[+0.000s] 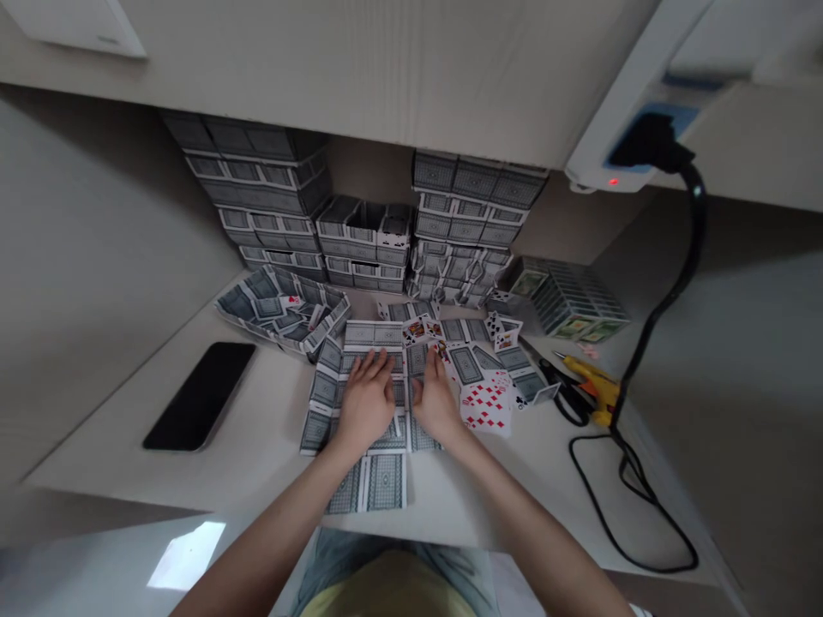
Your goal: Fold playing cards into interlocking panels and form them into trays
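Observation:
A panel of joined playing cards point(386, 482), backs up, lies flat before me on the desk. My left hand point(368, 398) rests palm down on its middle, fingers stretched out. On the panel's right side, my right hand point(435, 401) presses down on a column of cards, its fingers extended and thumb apart. Nothing is visibly gripped by either hand. To the right lie loose cards, among them a ten of diamonds point(487, 404) face up. Some cards under my palms are hidden.
A card-built tray point(283, 313) holding loose cards stands behind left, near a black phone point(201, 396). Stacked card boxes point(472, 206) line the back. At right are scissors point(569, 398), a yellow glue gun point(595, 386), its black cord point(662, 304) and packed card decks point(575, 296).

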A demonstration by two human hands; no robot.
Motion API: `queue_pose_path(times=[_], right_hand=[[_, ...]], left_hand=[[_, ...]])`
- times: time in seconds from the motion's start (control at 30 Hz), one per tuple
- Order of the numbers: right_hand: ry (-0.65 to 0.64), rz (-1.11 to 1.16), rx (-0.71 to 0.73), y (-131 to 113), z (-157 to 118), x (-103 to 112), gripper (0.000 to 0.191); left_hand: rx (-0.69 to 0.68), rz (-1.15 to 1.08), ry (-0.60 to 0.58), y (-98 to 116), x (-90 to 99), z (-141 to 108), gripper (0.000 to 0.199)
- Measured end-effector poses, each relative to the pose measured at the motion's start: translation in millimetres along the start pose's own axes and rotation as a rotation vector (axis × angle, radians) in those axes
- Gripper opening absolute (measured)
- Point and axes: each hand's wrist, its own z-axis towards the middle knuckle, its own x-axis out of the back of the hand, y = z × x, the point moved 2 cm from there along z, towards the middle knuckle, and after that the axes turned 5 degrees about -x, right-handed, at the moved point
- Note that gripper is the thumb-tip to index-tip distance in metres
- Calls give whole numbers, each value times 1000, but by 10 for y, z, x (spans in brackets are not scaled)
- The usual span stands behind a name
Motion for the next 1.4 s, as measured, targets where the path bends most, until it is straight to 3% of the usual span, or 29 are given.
queue_pose_path(times=[0.7, 1.03, 1.2, 1.4], right_hand=[[-12, -22, 15, -15, 8, -58, 65], [-111, -132, 38, -93, -13, -1, 52], [-161, -236, 13, -160, -22, 31, 59], [-171, -241, 21, -241, -12, 43, 52]], left_hand=[[-43, 11, -36, 94, 38, -2, 41], [-36, -4, -48, 80, 19, -10, 43], [-41, 27, -54, 84, 25, -13, 44], [-56, 40, -41, 67, 10, -24, 44]])
